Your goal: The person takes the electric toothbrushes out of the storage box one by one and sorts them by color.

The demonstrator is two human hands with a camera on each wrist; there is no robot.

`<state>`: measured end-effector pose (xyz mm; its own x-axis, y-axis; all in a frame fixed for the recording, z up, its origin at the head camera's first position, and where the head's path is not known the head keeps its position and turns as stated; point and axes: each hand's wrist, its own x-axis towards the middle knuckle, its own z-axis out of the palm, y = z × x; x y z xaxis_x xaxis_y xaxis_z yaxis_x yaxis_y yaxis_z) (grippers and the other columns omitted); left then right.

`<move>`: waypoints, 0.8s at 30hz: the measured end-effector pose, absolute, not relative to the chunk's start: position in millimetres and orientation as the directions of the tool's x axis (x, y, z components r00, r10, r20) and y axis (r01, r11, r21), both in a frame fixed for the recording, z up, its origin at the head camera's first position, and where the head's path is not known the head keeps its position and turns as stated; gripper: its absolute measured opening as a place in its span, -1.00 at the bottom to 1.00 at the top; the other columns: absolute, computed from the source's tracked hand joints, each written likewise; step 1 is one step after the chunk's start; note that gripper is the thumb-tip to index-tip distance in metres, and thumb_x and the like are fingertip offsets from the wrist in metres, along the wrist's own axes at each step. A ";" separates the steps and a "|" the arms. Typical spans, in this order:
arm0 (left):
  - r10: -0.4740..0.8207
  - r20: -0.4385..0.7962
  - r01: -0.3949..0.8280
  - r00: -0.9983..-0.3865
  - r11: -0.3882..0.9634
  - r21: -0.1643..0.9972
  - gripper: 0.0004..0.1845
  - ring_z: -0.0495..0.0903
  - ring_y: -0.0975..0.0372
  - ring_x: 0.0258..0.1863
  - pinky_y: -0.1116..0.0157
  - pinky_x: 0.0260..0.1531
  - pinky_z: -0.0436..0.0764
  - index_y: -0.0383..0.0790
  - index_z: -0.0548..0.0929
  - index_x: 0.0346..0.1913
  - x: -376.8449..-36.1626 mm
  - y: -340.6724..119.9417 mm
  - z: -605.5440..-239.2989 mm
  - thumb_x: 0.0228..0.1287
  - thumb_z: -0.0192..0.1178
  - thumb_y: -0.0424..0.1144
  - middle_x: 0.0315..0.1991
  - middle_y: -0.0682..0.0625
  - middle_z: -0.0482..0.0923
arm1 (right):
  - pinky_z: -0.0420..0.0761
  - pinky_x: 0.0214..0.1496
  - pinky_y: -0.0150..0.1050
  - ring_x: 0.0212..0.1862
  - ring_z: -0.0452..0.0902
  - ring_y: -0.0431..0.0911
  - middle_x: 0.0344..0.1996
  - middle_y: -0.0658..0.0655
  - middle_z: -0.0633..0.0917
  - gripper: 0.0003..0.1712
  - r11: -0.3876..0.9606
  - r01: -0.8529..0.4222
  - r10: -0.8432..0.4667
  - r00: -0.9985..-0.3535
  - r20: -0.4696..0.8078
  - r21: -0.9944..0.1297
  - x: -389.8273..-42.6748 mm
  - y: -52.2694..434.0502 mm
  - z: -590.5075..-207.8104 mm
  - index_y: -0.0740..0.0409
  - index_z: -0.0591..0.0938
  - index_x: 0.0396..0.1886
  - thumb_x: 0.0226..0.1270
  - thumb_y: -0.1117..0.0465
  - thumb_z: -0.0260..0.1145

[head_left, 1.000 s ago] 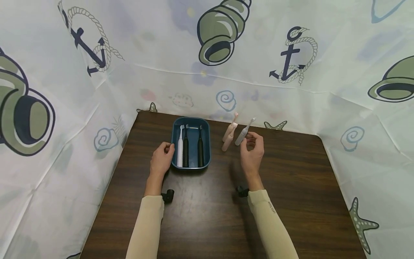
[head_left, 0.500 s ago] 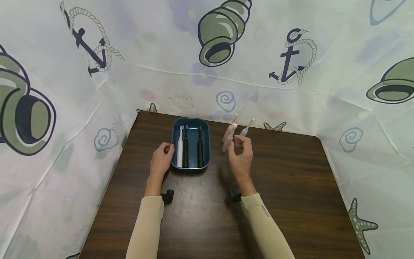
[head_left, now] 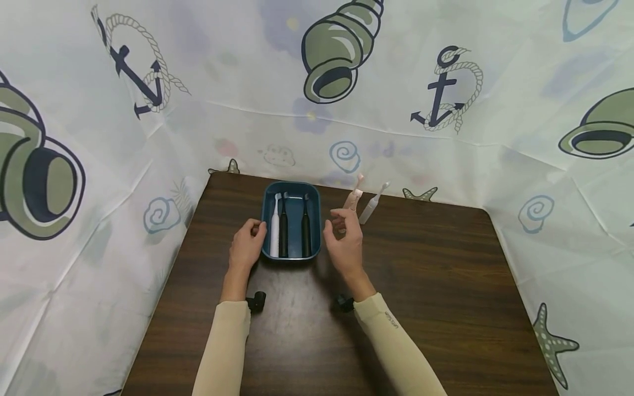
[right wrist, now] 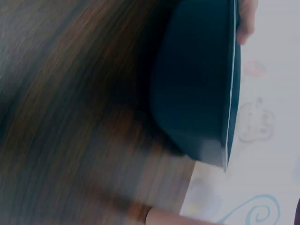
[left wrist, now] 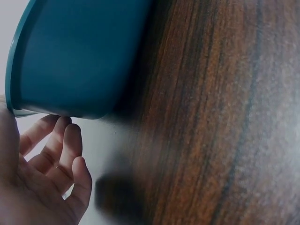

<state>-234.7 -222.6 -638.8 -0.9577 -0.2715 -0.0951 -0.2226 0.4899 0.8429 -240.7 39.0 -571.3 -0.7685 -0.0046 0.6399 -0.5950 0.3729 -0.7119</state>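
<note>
Three electric toothbrushes (head_left: 289,225) in teal tray (head_left: 292,254); three more (head_left: 364,203) left on tabletop (head_left: 421,275). Left hand (head_left: 246,247) fingers loosely curled at tray wall; right hand (head_left: 344,245) fingers relaxed, empty.

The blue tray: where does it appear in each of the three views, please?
Head: the blue tray sits at centre, between the left hand and the right hand.
Left wrist: its outer wall fills the upper left.
Right wrist: its wall is at upper right.
Shared landmark: the dark wood table.
</note>
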 end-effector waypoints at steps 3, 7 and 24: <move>-0.270 -0.095 -0.221 -0.958 0.487 0.845 -0.45 0.63 -0.04 -0.03 -0.11 0.06 0.51 -0.01 0.62 0.30 -235.7 -221.6 -639.5 0.64 -0.04 0.30 0.08 -0.06 0.72 | 0.68 0.01 0.04 -0.07 0.65 0.14 0.00 0.23 0.67 -0.68 0.382 -0.584 -0.045 -0.786 0.617 -0.716 -240.7 31.6 -572.2 0.14 0.64 0.16 0.47 0.40 0.38; -0.274 -0.100 -0.226 -0.957 0.480 0.848 -0.44 0.62 -0.05 -0.03 -0.13 0.07 0.50 -0.01 0.62 0.30 -236.3 -221.5 -640.2 0.64 -0.04 0.31 0.09 -0.07 0.71 | 0.69 0.09 0.03 0.00 0.64 0.12 0.07 0.23 0.66 -0.66 0.393 -0.552 -0.113 -0.823 0.557 -0.736 -243.0 21.1 -574.6 0.12 0.62 0.22 0.52 0.34 0.36; -0.269 -0.089 -0.217 -0.959 0.499 0.839 -0.50 0.68 -0.06 -0.03 -0.18 0.08 0.54 -0.04 0.60 0.33 -235.7 -219.8 -639.2 0.67 -0.01 0.22 0.06 -0.07 0.74 | 0.66 0.06 -0.05 0.06 0.64 -0.04 0.22 0.14 0.65 -0.22 0.478 -0.174 -0.311 -0.950 0.020 -0.861 -250.4 -29.9 -571.4 -0.02 0.18 0.69 0.64 0.02 0.28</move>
